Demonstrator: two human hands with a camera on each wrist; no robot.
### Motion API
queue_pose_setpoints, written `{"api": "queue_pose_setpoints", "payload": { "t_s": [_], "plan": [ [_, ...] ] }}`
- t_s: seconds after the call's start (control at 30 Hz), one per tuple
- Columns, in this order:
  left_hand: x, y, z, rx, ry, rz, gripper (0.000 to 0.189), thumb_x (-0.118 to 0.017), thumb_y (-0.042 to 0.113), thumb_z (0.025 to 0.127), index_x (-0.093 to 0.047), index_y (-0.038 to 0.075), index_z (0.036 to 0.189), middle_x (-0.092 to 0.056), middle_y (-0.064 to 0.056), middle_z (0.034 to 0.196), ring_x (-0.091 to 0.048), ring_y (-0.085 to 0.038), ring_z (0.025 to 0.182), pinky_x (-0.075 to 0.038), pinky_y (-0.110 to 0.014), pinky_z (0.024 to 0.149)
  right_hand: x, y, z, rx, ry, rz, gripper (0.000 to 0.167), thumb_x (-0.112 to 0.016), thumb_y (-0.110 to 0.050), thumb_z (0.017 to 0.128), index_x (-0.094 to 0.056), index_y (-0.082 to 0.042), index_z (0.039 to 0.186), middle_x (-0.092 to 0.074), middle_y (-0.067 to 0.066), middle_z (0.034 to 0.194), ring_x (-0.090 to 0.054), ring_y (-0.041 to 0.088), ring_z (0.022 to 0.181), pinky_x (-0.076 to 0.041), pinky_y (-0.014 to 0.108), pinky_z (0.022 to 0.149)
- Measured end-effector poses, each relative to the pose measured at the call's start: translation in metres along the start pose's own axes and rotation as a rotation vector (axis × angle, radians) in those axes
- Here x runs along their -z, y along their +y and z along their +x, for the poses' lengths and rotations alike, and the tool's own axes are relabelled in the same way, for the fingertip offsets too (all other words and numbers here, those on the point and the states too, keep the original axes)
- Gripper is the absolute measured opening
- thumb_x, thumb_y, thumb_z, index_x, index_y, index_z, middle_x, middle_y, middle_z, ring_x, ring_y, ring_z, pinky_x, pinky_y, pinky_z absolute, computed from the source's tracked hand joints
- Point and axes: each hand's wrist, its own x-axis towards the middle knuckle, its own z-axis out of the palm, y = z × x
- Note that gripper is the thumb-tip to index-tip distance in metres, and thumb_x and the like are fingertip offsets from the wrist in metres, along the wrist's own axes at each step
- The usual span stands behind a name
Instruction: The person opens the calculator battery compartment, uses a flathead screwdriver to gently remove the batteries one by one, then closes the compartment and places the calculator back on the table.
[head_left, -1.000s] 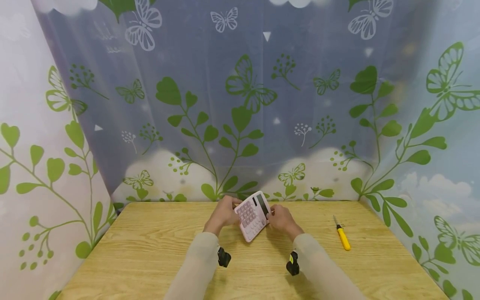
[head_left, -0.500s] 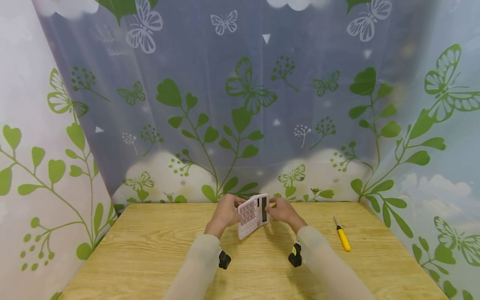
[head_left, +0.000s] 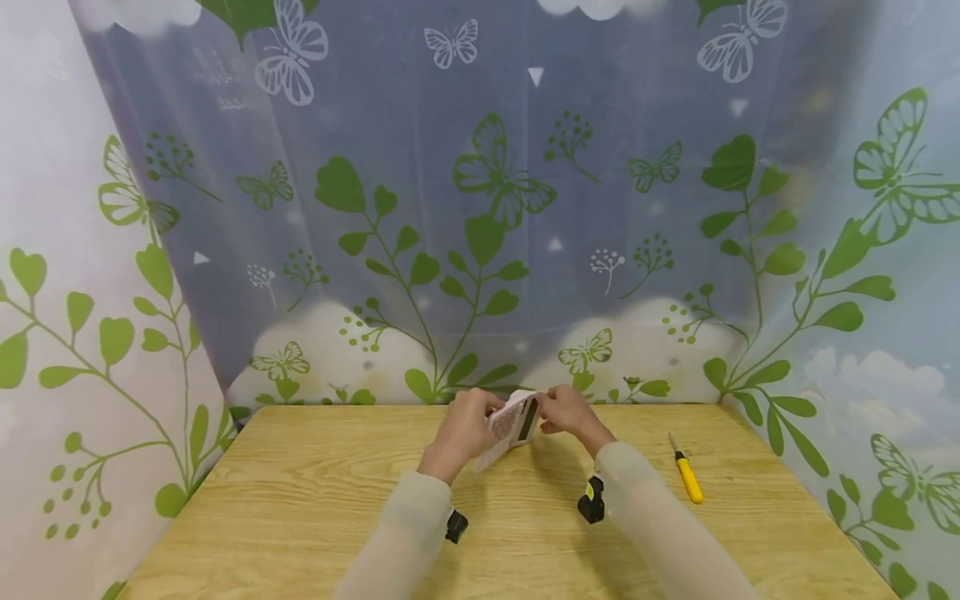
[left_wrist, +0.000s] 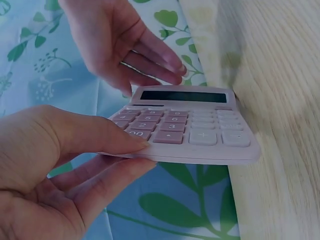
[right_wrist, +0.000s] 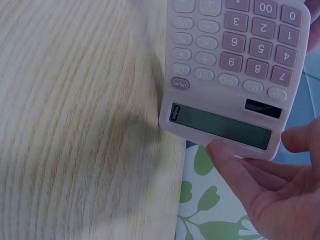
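Observation:
A pink calculator (head_left: 510,425) stands tilted on its long edge near the table's back, its buttons facing left and toward me. My left hand (head_left: 465,429) pinches its key end; in the left wrist view the thumb (left_wrist: 100,132) lies over the lower keys, with fingers underneath. At the display end is my right hand (head_left: 570,412). Its fingers (right_wrist: 235,175) look extended in the right wrist view, one fingertip touching the display-end edge and another digit beside the corner. The display (right_wrist: 220,125) reads 0. The calculator's back is hidden.
To the right on the wooden table (head_left: 315,483) lies a yellow-handled tool (head_left: 687,479) with a thin pointed metal tip, pointing away from me. A patterned curtain (head_left: 390,275) hangs right behind the table's back edge and along both sides.
The calculator has turned from lying tilted back to standing more edge-on, its face swinging away from me. My left hand has shifted slightly right; the right hand's fingers have moved off the display.

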Motion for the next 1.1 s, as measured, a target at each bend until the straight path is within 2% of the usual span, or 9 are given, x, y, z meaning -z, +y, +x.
{"api": "queue_pose_setpoints", "payload": {
  "t_s": [0.1, 0.27, 0.37, 0.47, 0.57, 0.7, 0.97, 1.1],
  "plan": [
    [-0.002, 0.004, -0.002, -0.002, -0.002, 0.013, 0.037, -0.078, -0.010, 0.082, -0.077, 0.003, 0.116, -0.079, -0.017, 0.101, -0.076, -0.029, 0.088, -0.064, -0.035, 0.070, 0.001, -0.002, -0.001, -0.005, 0.014, -0.014, 0.041, -0.048, -0.031, 0.110, -0.063, 0.008, 0.106, -0.065, 0.018, 0.087, -0.076, 0.036, 0.086, -0.064, 0.046, 0.084],
    [-0.007, 0.010, -0.006, -0.034, -0.004, 0.045, 0.030, -0.080, -0.002, 0.086, -0.078, 0.004, 0.115, -0.079, -0.015, 0.102, -0.077, -0.028, 0.088, -0.064, -0.034, 0.070, 0.006, -0.006, -0.002, -0.004, 0.021, -0.043, 0.044, -0.055, -0.038, 0.106, -0.057, -0.004, 0.078, -0.055, 0.005, 0.067, -0.075, 0.035, 0.074, -0.066, 0.040, 0.072],
    [-0.010, 0.013, -0.007, -0.058, 0.005, 0.072, 0.025, -0.078, -0.002, 0.087, -0.081, 0.008, 0.109, -0.080, -0.012, 0.097, -0.076, -0.026, 0.083, -0.062, -0.031, 0.065, 0.008, -0.008, -0.002, -0.010, 0.011, -0.036, 0.046, -0.060, -0.038, 0.104, -0.059, -0.001, 0.076, -0.059, 0.007, 0.068, -0.073, 0.029, 0.067, -0.066, 0.036, 0.065],
    [-0.011, 0.015, -0.008, -0.068, 0.014, 0.095, 0.024, -0.079, -0.004, 0.085, -0.082, 0.011, 0.103, -0.080, -0.009, 0.092, -0.076, -0.023, 0.079, -0.059, -0.028, 0.062, 0.010, -0.011, -0.002, -0.034, 0.002, -0.025, 0.045, -0.062, -0.037, 0.102, -0.065, 0.007, 0.090, -0.065, 0.013, 0.076, -0.070, 0.022, 0.063, -0.065, 0.034, 0.062],
    [-0.012, 0.016, -0.009, -0.065, 0.003, 0.113, 0.030, -0.080, -0.008, 0.082, -0.082, 0.012, 0.104, -0.080, -0.008, 0.092, -0.075, -0.022, 0.081, -0.059, -0.027, 0.063, 0.012, -0.013, -0.001, -0.065, -0.005, -0.039, 0.047, -0.064, -0.037, 0.100, -0.066, 0.009, 0.094, -0.065, 0.013, 0.074, -0.068, 0.020, 0.059, -0.065, 0.034, 0.061],
    [-0.014, 0.018, -0.011, -0.048, -0.023, 0.117, 0.041, -0.081, -0.012, 0.078, -0.081, 0.012, 0.110, -0.080, -0.009, 0.096, -0.075, -0.024, 0.085, -0.060, -0.028, 0.066, 0.013, -0.015, -0.001, -0.081, -0.016, -0.074, 0.044, -0.066, -0.040, 0.099, -0.062, -0.002, 0.077, -0.055, 0.004, 0.062, -0.065, 0.017, 0.053, -0.065, 0.033, 0.061],
    [-0.016, 0.019, -0.013, -0.057, -0.006, 0.114, 0.046, -0.082, -0.015, 0.074, -0.080, 0.011, 0.113, -0.080, -0.010, 0.099, -0.075, -0.024, 0.087, -0.060, -0.027, 0.066, 0.012, -0.022, -0.004, -0.054, 0.026, -0.149, 0.050, -0.068, -0.040, 0.097, -0.052, -0.013, 0.058, -0.037, -0.007, 0.047, -0.060, 0.012, 0.049, -0.063, 0.030, 0.063],
    [-0.017, 0.021, -0.015, -0.067, 0.004, 0.130, 0.047, -0.081, -0.016, 0.074, -0.081, 0.011, 0.113, -0.080, -0.010, 0.101, -0.076, -0.025, 0.088, -0.060, -0.027, 0.067, 0.011, -0.028, -0.008, -0.031, 0.047, -0.160, 0.054, -0.071, -0.035, 0.095, -0.045, -0.018, 0.051, -0.040, -0.006, 0.045, -0.060, 0.012, 0.048, -0.063, 0.030, 0.063]
  ]
}}
